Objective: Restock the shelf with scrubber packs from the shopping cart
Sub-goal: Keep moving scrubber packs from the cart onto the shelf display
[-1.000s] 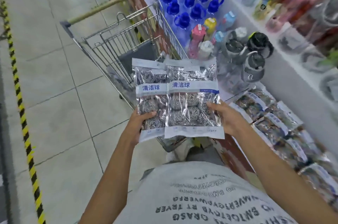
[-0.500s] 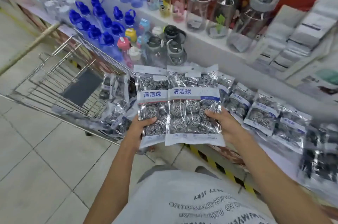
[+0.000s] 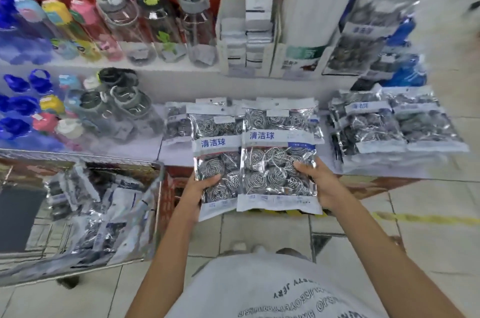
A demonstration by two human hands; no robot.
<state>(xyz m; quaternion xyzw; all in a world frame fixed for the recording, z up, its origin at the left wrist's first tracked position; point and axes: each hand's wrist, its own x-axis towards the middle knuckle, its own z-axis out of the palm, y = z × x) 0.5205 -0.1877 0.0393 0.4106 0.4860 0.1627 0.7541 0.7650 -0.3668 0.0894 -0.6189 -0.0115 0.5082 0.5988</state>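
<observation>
The head camera shows a person holding two shiny scrubber packs, side by side, in front of the low shelf point(image 3: 259, 162). The left hand point(image 3: 201, 188) grips the left pack point(image 3: 217, 154) near its bottom, with the thumb curled over the front. The right hand point(image 3: 315, 184) grips the right pack point(image 3: 278, 159) at its lower right side, thumb on top too. The right pack lies a little over the edge of the left one.

The packs look light and soft. The wrap is thin, smooth plastic, so it may be slippery and crinkly. The wire balls inside look springy and would not break. A good place to hold is low down over the balls, where the pack is fat, not at the flat top.

More packs lie on the shelf point(image 3: 374, 130) to the right, and more wait in the shopping cart point(image 3: 158, 203) on the left.
</observation>
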